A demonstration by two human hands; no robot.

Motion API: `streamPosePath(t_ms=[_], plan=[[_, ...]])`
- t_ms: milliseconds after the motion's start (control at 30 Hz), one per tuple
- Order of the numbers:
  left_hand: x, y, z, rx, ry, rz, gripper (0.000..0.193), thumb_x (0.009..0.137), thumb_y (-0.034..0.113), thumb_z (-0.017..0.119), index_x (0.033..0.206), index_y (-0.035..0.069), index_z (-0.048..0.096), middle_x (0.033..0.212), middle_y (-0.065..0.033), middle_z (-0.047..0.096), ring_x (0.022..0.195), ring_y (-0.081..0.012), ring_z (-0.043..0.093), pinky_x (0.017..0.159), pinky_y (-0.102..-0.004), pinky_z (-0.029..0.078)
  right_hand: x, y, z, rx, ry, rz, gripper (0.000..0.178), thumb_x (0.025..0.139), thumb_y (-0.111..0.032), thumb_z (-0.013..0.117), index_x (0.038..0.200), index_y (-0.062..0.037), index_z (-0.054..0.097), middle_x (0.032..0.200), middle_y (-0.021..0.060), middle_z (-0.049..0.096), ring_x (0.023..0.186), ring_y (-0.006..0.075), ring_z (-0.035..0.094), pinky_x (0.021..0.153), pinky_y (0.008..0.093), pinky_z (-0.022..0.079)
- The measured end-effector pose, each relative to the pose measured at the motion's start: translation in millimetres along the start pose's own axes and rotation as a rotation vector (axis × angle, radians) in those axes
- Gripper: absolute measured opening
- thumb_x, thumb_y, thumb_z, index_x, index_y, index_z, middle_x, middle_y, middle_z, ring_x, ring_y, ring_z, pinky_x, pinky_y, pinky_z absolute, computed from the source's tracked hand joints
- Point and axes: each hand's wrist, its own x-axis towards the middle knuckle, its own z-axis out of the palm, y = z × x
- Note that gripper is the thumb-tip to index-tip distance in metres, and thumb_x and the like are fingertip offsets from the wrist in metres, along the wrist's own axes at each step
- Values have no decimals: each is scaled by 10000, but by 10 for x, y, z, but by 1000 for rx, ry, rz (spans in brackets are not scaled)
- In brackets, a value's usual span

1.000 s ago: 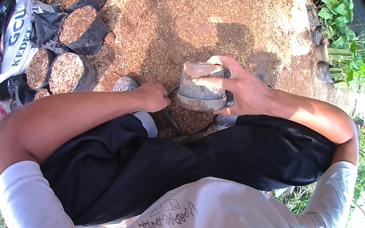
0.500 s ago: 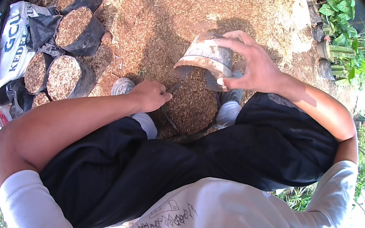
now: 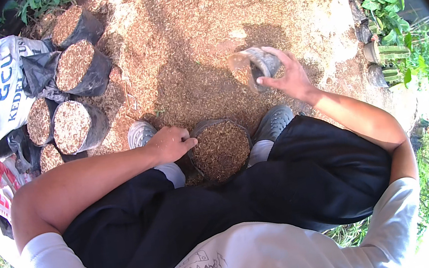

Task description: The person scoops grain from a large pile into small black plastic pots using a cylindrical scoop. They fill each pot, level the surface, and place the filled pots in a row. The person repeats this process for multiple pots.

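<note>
Between my shoes stands a black plastic grow bag (image 3: 223, 151), filled almost to its rim with brown chaff-like material. My left hand (image 3: 173, 143) is closed at the bag's left edge, with fingers pinching the rim. Farther forward and to the right, my right hand (image 3: 290, 77) grips a greyish plastic pot (image 3: 268, 62) by its side and base. That pot is tilted with its mouth facing left, low over the loose chaff, and is partly smeared by motion. What it contains is hard to make out.
A wide heap of loose chaff (image 3: 187, 41) spreads ahead. Several filled black bags (image 3: 81, 126) stand at the left beside a white printed sack (image 3: 13, 86). Potted green plants (image 3: 383, 3) line the right edge. My shoes (image 3: 273, 122) flank the middle bag.
My right hand has carried the pot from above the grow bag forward and right, toward the heap. My left hand stays at the bag's edge. The whole view has shifted slightly.
</note>
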Motion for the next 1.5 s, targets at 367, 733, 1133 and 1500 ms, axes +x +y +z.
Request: streamPosePath(t_ms=[367,733,1133,1500], plan=[[382,239,-452,-138,102,8,400,1064,441,645,1119,51,708,872,-124,735,818,-223,713,795,-404,555,969,589,-653,-551,302,-222,1012,762,-327,957,1615,-222,424,1613,300,318,1444,466,459,1193,585,480],[1127,-40,-979,-203,112,-265,417,1045,472,654,1248,111,701,1326,-150,695,1255,-298,654,1108,-427,484,1552,370,-376,-799,41,-74,1141,902,-465,832,1713,-111,111,1594,250,260,1271,401,623,1162,443,557],[1144,-412,-847,-499,-83,-219,326,1046,332,654,1245,75,676,1217,-128,714,1175,-243,674,1045,-410,541,1355,117,154,-1240,-115,-34,1084,990,-601,656,1657,78,138,1684,252,220,1563,423,247,1331,501,231],[1194,-356,-877,-409,-19,-142,389,1036,407,680,1203,58,715,1094,-79,753,1028,-190,703,941,-368,551,992,330,593,-597,189,-72,1234,725,-252,929,1651,-62,137,1614,251,297,1544,454,284,1343,497,272]])
